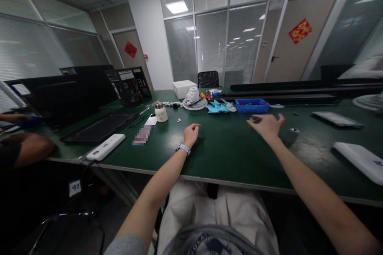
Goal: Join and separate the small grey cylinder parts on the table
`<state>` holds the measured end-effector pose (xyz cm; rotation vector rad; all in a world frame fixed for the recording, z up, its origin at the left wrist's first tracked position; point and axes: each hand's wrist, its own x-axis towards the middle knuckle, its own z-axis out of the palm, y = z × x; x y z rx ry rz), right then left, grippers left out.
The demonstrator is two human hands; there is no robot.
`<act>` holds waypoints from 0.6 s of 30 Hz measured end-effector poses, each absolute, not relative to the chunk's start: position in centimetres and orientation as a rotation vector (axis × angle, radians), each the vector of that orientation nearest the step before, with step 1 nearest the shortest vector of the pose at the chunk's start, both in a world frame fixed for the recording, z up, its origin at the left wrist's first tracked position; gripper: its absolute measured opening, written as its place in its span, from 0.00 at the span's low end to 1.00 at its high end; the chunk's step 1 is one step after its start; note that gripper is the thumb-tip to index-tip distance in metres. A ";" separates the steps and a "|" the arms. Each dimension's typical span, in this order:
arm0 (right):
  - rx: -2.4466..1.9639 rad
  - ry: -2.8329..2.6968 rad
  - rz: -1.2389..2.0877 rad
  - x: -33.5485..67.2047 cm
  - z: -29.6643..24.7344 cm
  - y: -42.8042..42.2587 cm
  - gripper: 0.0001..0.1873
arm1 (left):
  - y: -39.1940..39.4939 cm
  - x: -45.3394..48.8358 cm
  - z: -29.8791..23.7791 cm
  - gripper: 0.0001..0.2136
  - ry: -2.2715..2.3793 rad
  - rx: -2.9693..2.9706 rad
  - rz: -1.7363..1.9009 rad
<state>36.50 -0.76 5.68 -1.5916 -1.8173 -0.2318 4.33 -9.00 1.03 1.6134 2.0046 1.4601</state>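
Note:
My right hand (267, 126) is raised over the right part of the green table (227, 151). Its thumb and fingers pinch a small dark round piece (255, 119); the exact kind is too blurred to tell. Close to that wrist, a small silvery metal cylinder (294, 133) stands on the tabletop. My left hand (190, 134), with a watch (183, 148) on the wrist, is low over the middle of the table. Its fingers are curled together, and anything inside them is hidden. A small pinkish piece (178, 120) lies beyond it, to the left.
Farther back are a blue bin (252, 106), light-blue fan blades (218, 106), a white fan part (192, 95) and a white box (184, 89). A cream bottle (160, 112) stands left. White power banks (106, 146) lie at both sides. Another person's arm (28, 149) rests at far left.

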 end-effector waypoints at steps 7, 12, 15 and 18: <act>-1.013 -2.144 0.148 24.2 3.6 -5.5 0.20 | -9.6 5.9 1.6 0.14 1.803 2.007 1.430; -0.983 -2.131 0.183 22.1 2.7 -6.4 0.25 | -9.6 6.2 1.7 0.12 1.736 2.034 1.425; -0.993 -2.118 0.224 22.3 2.4 -6.3 0.26 | -9.7 6.2 1.8 0.11 1.727 2.039 1.402; -0.988 -2.127 0.234 22.4 2.1 -6.0 0.26 | -9.7 6.2 2.1 0.11 1.715 2.095 1.349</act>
